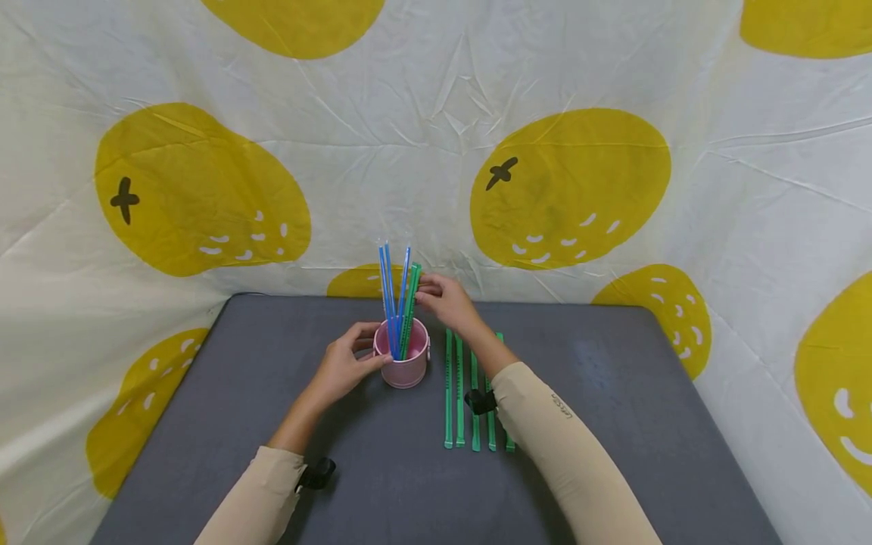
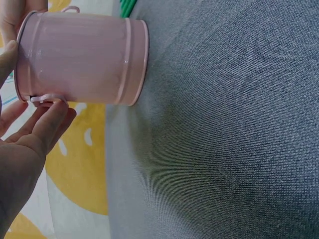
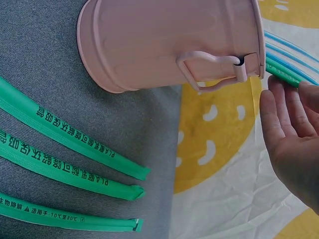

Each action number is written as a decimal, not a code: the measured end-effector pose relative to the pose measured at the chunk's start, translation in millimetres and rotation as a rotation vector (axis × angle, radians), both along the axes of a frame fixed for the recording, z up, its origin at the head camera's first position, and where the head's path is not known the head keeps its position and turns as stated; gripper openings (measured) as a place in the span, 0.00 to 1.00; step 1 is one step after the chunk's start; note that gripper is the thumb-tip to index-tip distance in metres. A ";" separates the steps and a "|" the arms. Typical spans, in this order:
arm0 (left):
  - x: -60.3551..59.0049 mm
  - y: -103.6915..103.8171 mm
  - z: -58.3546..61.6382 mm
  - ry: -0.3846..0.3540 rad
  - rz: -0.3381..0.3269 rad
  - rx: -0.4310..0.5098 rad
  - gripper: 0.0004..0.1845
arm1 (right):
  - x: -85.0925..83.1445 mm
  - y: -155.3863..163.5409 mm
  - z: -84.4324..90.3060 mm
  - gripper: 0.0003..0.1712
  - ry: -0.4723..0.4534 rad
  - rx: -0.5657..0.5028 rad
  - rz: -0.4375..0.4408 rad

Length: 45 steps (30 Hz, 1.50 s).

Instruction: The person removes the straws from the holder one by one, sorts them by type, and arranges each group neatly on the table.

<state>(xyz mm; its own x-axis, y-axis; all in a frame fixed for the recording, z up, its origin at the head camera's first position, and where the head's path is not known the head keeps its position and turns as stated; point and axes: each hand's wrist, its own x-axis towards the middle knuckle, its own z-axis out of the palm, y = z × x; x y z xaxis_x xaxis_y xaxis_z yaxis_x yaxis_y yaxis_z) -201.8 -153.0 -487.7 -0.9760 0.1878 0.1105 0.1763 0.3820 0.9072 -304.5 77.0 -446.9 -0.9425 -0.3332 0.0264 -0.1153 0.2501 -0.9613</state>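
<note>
A pink metal bucket (image 1: 403, 372) with small side handles stands upright on the table. My left hand (image 1: 344, 365) holds it from the left, thumb by the front rim and fingertips at the side handle (image 2: 49, 97). Blue straws (image 1: 388, 284) in clear wrappers lean inside it, rising well above the rim. Beside them, a green wrapped straw (image 3: 283, 72) slants up out of the bucket. My right hand (image 1: 446, 301) pinches its upper part between thumb and fingers, above the bucket's right side.
Several more green wrapped straws (image 1: 448, 393) lie roughly parallel on the dark grey table (image 1: 586, 424), just right of the bucket; my right forearm partly covers them. Behind the table's back edge hangs a white cloth (image 1: 409, 189) with yellow fruit prints.
</note>
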 end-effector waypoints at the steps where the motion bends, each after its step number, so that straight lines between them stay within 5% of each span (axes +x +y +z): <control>1: 0.1 0.2 0.1 0.001 -0.001 0.000 0.32 | 0.3 -0.3 0.0 0.23 -0.001 -0.004 -0.005; 16: 0.5 2.6 0.8 -0.013 -0.001 0.024 0.34 | -0.2 2.0 7.2 0.16 0.044 -0.080 -0.081; 27: 12.9 11.5 31.3 -0.006 -0.018 0.009 0.31 | -6.5 14.8 27.0 0.16 0.041 -0.113 -0.165; 35: -0.6 5.4 0.8 -0.017 0.004 0.020 0.34 | -11.3 27.5 48.7 0.18 0.067 -0.114 -0.172; 45: -4.0 6.8 1.0 -0.001 0.009 -0.005 0.33 | -18.1 52.9 82.0 0.21 0.083 -0.259 -0.130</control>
<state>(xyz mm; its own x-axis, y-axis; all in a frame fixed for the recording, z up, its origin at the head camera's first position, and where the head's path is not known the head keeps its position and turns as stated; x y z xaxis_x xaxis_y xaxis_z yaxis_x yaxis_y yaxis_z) -205.9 -146.2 -486.7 -0.9778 0.1792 0.1085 0.1716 0.3886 0.9053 -322.6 129.8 -364.9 -0.9678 -0.1821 0.1736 -0.1793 0.0153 -0.9837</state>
